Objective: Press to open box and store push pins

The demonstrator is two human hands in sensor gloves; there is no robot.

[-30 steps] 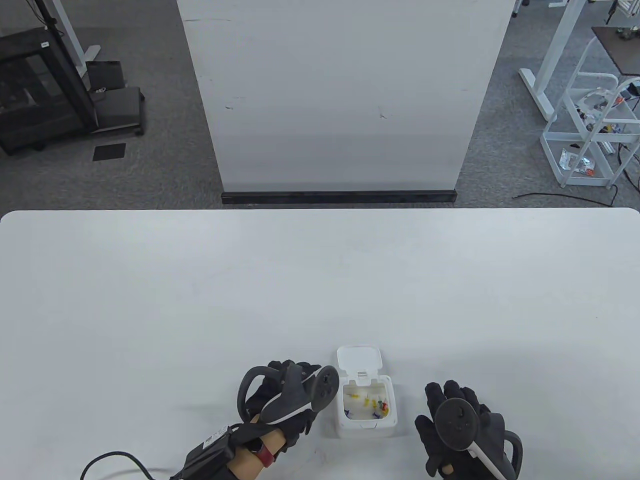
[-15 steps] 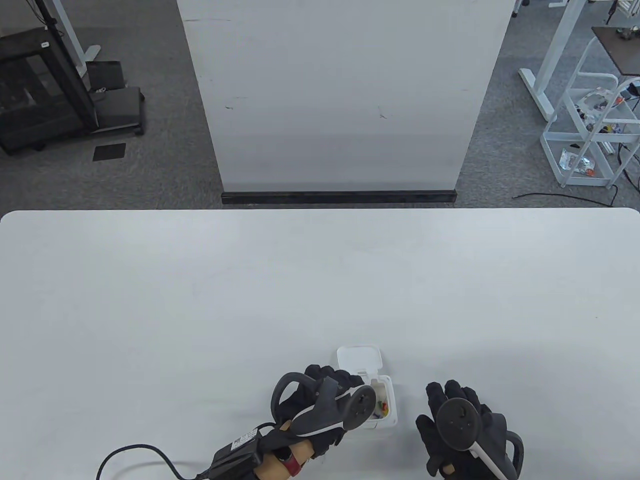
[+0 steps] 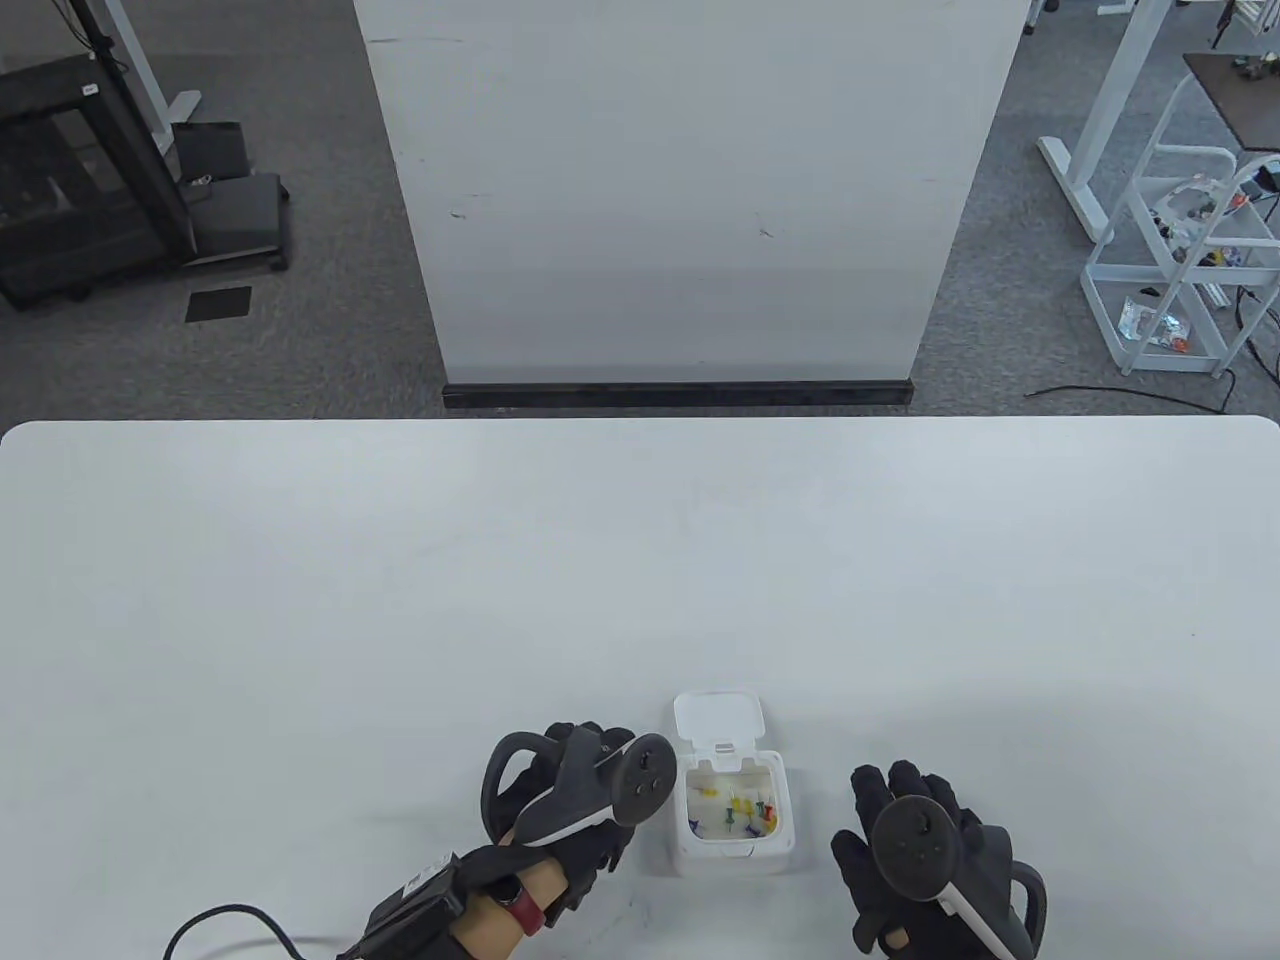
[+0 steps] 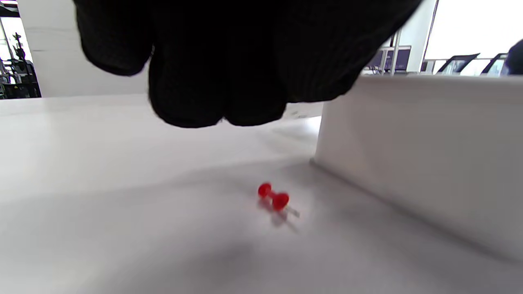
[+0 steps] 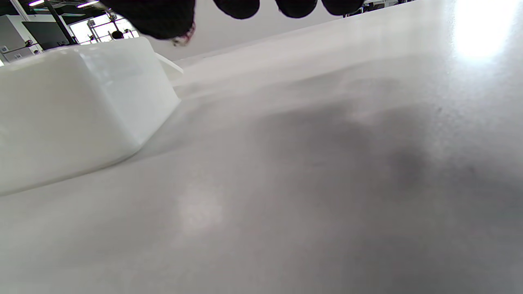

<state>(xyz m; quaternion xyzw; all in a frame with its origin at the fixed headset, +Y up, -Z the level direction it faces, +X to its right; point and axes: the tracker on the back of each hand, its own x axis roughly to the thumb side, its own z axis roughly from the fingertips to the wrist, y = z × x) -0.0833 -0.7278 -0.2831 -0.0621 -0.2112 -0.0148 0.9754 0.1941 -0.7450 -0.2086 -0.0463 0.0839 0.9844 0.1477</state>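
The small white box [image 3: 735, 840] stands near the table's front edge with its lid [image 3: 718, 716] flipped open to the far side. Several coloured push pins [image 3: 742, 807] lie inside. My left hand [image 3: 572, 765] hovers just left of the box and holds nothing. In the left wrist view its fingertips [image 4: 216, 81] hang above a lone red push pin [image 4: 273, 197] lying on the table beside the box wall [image 4: 421, 155]. My right hand [image 3: 915, 835] rests flat on the table right of the box, fingers spread and empty. The box also shows in the right wrist view [image 5: 73, 110].
The white table [image 3: 640, 580] stretches away beyond the box. A white panel [image 3: 680, 190] stands on the floor behind the table's far edge. A cable [image 3: 230, 920] trails from my left wrist at the front edge.
My left hand was over the open box half a second ago and has moved back to the box's left side. The right hand has not moved.
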